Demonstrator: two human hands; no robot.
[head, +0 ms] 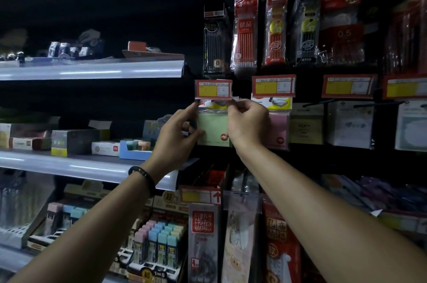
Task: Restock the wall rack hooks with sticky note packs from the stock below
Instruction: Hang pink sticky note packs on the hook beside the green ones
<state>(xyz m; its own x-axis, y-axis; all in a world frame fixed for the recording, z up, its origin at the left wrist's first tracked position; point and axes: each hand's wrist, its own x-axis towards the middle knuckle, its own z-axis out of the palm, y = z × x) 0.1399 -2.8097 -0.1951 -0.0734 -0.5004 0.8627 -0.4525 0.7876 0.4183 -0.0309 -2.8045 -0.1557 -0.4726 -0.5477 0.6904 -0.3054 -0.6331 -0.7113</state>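
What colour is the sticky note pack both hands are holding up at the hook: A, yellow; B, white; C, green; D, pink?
C: the left hand and right hand both grip a pale green pack under the price tag; the pink pack hangs just to its right.

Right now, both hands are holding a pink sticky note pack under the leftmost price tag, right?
Not pink: the head view shows the left hand and right hand holding a green sticky note pack under the leftmost price tag. The pink pack hangs beside it on the right.
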